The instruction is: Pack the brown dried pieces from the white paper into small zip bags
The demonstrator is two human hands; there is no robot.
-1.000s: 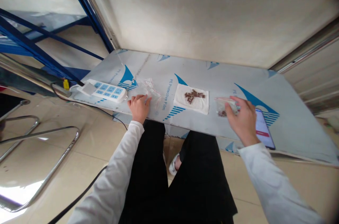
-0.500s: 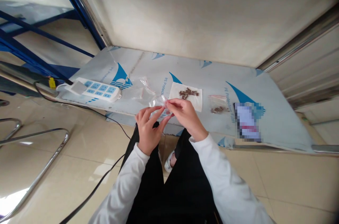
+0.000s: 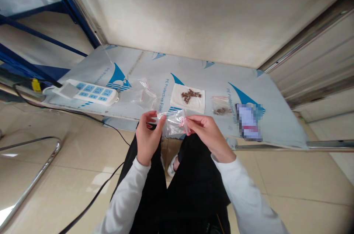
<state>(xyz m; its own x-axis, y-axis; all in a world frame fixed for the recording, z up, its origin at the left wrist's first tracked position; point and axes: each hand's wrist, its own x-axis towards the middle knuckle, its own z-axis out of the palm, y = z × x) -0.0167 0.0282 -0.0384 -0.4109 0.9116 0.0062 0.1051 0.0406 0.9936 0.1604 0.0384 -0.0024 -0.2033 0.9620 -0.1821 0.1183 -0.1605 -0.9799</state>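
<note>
A clear plastic zip bag [image 3: 173, 123] is stretched between my hands at the front edge of the tabletop. My left hand [image 3: 148, 136] grips its left end, thumb against the film and fingers curled behind. At the other end, by the red-lined seal, my right hand [image 3: 208, 134] pinches it. No contents show inside this bag. Just beyond lies a white paper sheet [image 3: 177, 99] bearing a heap of small brown pieces [image 3: 190, 95], too small to name. Another zip bag [image 3: 220, 105] with similar brown pieces is to its right. Flat clear bags [image 3: 142, 95] lie to the left.
A white power strip [image 3: 96, 93] with blue sockets stands at the left. A blurred, phone-like flat object [image 3: 249, 121] lies at the right. The film-covered tabletop [image 3: 232, 75] meets a pale back wall. A black cable [image 3: 96, 195] crosses the floor.
The bag has come out flat between my hands, which have moved apart. My right hand has shifted right with the seal end. The whole view has shifted slightly.
</note>
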